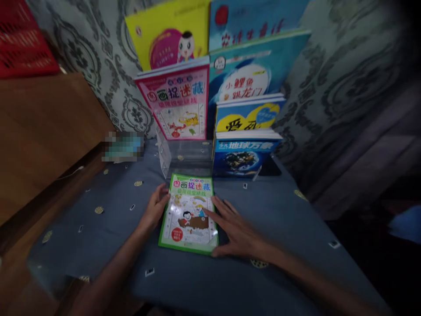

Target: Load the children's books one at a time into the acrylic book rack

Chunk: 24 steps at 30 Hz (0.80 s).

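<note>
Both hands lie open and flat: the left hand touches the left edge of a green book, the right hand its right edge. The book lies flat on the blue-clothed bench, just before a clear stand of upright books.

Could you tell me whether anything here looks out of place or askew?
Only the green book: it lies flat on the blue cloth between the left hand and right hand, while the others stand in the clear rack.

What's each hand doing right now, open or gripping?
Left hand: open, fingers on the left edge of the flat green-bordered children's activity book.
Right hand: open, flat against the book's right edge.
</note>
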Each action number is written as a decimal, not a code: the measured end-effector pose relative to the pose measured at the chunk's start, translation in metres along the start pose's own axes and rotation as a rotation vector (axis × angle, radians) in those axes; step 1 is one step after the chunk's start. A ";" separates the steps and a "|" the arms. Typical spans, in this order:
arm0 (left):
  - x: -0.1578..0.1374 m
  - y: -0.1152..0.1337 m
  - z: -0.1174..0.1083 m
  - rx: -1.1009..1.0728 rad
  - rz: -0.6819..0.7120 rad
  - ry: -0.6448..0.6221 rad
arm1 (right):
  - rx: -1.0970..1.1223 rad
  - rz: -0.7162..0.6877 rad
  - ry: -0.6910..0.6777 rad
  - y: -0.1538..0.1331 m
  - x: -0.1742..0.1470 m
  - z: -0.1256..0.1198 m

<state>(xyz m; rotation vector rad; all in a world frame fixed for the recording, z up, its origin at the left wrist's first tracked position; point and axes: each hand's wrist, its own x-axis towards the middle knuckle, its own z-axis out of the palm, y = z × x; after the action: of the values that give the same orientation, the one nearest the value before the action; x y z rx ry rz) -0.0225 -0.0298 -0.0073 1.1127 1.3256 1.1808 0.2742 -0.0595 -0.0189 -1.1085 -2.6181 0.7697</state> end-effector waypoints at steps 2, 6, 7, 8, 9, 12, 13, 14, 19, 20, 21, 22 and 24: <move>-0.001 0.007 0.004 -0.170 -0.206 -0.070 | 0.040 0.014 -0.023 0.000 -0.002 -0.001; -0.010 0.020 0.007 -0.380 -0.267 -0.267 | 0.154 0.066 -0.004 0.000 -0.005 -0.001; -0.013 0.022 0.007 -0.415 -0.248 -0.276 | 0.190 0.092 0.029 0.000 -0.005 -0.002; -0.016 0.025 0.007 -0.443 -0.233 -0.276 | 0.228 0.122 0.071 -0.001 -0.005 -0.002; -0.018 0.027 0.006 -0.465 -0.222 -0.272 | 0.270 0.152 0.122 -0.003 -0.003 -0.002; -0.023 0.030 0.003 -0.502 -0.204 -0.268 | 0.454 0.209 0.268 -0.011 0.004 0.000; -0.024 0.031 0.002 -0.510 -0.200 -0.274 | 0.544 0.214 0.312 -0.013 0.007 0.000; -0.025 0.032 0.001 -0.517 -0.195 -0.282 | 0.644 0.217 0.353 -0.016 0.010 0.001; -0.024 0.045 -0.005 -0.504 -0.144 -0.324 | 1.035 0.229 0.498 -0.025 0.029 -0.004; -0.022 0.050 -0.007 -0.494 -0.129 -0.323 | 1.059 0.211 0.516 -0.027 0.033 -0.010; -0.020 0.056 -0.009 -0.480 -0.113 -0.318 | 1.062 0.185 0.531 -0.030 0.037 -0.016; -0.017 0.062 -0.010 -0.461 -0.096 -0.308 | 1.047 0.154 0.537 -0.032 0.041 -0.024; -0.008 0.076 -0.014 -0.407 -0.053 -0.279 | 0.987 0.096 0.526 -0.038 0.051 -0.042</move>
<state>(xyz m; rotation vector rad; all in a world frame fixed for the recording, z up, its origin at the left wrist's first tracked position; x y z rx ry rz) -0.0345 -0.0310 0.0694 0.8992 0.8496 1.1447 0.2313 -0.0291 0.0358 -0.9233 -1.4369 1.3381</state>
